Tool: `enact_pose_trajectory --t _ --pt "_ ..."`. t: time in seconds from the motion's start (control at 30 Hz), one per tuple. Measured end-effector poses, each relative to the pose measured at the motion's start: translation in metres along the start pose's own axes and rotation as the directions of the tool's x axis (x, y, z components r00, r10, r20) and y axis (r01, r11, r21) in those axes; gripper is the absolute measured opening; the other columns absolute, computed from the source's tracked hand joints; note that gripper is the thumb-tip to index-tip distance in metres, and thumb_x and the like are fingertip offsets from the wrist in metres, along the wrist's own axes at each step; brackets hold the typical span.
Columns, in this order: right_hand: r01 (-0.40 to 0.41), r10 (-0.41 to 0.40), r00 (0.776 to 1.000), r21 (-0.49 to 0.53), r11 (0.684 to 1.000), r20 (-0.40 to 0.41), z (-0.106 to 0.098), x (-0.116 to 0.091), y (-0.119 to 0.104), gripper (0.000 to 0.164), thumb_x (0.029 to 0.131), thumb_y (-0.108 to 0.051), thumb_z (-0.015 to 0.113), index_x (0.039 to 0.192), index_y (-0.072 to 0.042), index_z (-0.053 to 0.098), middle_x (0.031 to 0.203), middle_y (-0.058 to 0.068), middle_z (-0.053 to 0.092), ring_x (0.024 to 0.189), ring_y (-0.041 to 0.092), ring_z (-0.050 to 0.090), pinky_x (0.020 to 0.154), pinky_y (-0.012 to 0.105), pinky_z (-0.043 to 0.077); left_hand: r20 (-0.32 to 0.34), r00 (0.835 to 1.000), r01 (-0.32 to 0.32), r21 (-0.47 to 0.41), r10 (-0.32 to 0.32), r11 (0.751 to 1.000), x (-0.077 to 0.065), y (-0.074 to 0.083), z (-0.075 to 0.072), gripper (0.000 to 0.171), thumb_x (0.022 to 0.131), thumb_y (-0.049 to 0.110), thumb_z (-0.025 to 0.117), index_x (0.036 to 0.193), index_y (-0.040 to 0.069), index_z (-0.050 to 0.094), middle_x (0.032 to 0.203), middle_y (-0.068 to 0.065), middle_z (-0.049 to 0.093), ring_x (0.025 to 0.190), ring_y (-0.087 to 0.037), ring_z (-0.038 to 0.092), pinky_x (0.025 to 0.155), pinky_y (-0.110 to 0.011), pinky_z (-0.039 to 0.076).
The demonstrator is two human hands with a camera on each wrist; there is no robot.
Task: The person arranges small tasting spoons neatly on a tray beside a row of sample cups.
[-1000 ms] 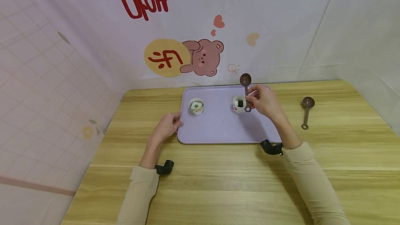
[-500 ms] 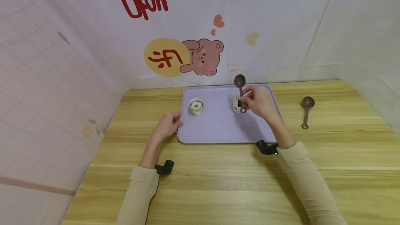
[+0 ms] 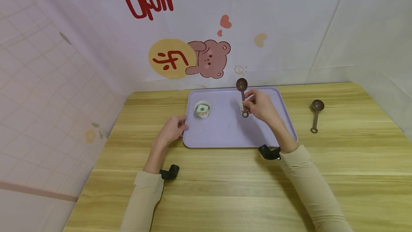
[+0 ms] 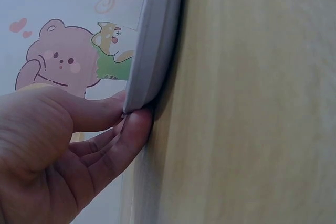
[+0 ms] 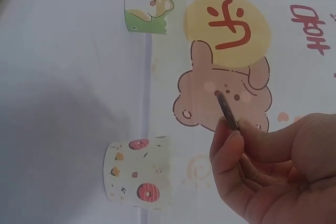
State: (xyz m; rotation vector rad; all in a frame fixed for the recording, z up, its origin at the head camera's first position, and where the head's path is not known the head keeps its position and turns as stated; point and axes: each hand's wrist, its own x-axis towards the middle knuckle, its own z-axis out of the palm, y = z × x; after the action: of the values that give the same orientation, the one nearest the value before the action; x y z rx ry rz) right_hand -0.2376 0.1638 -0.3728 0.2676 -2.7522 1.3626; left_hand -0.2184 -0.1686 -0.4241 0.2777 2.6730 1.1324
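My right hand point(image 3: 261, 107) pinches the handle of a brown measuring spoon point(image 3: 242, 85), its round bowl pointing away toward the wall. The spoon is held up over a pale purple tray point(image 3: 222, 131). Below that hand stands a paper cup printed with pink donuts point(image 5: 139, 174), mostly hidden in the head view. At the tray's left end is another paper cup point(image 3: 202, 114), a dog on its side in the right wrist view, holding a white piece with a green dot. With thumb above and fingers beneath, my left hand point(image 3: 172, 129) grips the tray's left rim.
A second brown measuring spoon point(image 3: 317, 106) lies on the wooden table point(image 3: 225, 189), right of the tray. Behind the tray rises a white wall covering with a printed bear point(image 3: 210, 60). Black mounts point(image 3: 269, 152) sit on both wrists.
My right hand has moved left with the measuring spoon, now covering most of the donut cup and the rice-ball-like piece in it. The left hand and tray have stayed put.
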Motion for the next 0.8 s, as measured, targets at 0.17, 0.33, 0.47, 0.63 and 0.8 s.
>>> enact_pose_trajectory --t 0.17,0.33,0.47,0.63,0.8 --pt "-0.005 0.005 1.000 0.020 1.000 0.008 0.004 0.001 -0.003 0.018 0.096 -0.002 0.067 0.108 0.008 0.058 0.084 0.021 0.071 0.060 0.015 0.064 0.056 0.021 0.051 0.002 1.000 0.000 0.003 0.000 1.000 0.000 0.000 -0.001 0.051 0.100 0.002 0.062 0.147 -0.009 0.045 0.089 -0.014 0.061 0.068 -0.017 0.058 0.058 -0.024 0.048" --pt "-0.009 0.009 1.000 0.013 1.000 0.012 0.008 0.001 -0.007 0.018 0.096 -0.003 0.067 0.108 0.007 0.058 0.084 0.020 0.071 0.060 0.015 0.064 0.056 0.022 0.051 0.007 1.000 0.004 0.004 -0.004 1.000 0.000 -0.002 -0.001 0.051 0.100 0.003 0.061 0.147 -0.008 0.044 0.089 -0.013 0.060 0.068 -0.017 0.058 0.058 -0.025 0.047" --pt "-0.019 0.018 1.000 0.008 1.000 0.022 0.012 0.002 -0.009 0.018 0.096 -0.005 0.067 0.108 0.006 0.059 0.084 0.018 0.070 0.061 0.014 0.063 0.057 0.022 0.051 0.008 1.000 0.006 0.009 -0.006 1.000 0.000 -0.001 -0.001 0.052 0.100 0.004 0.062 0.148 -0.007 0.044 0.088 -0.013 0.061 0.068 -0.017 0.058 0.057 -0.024 0.046" --pt "-0.017 0.016 1.000 0.030 0.999 0.024 0.019 0.004 -0.009 0.017 0.096 -0.003 0.068 0.108 0.006 0.060 0.084 0.018 0.070 0.061 0.015 0.063 0.058 0.022 0.052 0.006 1.000 0.005 0.010 -0.005 1.000 -0.001 -0.001 -0.001 0.052 0.100 0.004 0.062 0.148 -0.007 0.045 0.087 -0.012 0.061 0.067 -0.016 0.057 0.056 -0.024 0.044" --pt "-0.013 0.013 1.000 0.039 0.999 0.020 0.026 0.006 -0.010 0.017 0.094 -0.002 0.069 0.106 0.006 0.061 0.083 0.018 0.070 0.059 0.013 0.063 0.057 0.022 0.051 0.003 1.000 0.007 0.007 -0.007 1.000 -0.001 0.000 -0.001 0.051 0.100 0.003 0.061 0.148 -0.007 0.045 0.088 -0.013 0.061 0.067 -0.016 0.057 0.057 -0.024 0.045"
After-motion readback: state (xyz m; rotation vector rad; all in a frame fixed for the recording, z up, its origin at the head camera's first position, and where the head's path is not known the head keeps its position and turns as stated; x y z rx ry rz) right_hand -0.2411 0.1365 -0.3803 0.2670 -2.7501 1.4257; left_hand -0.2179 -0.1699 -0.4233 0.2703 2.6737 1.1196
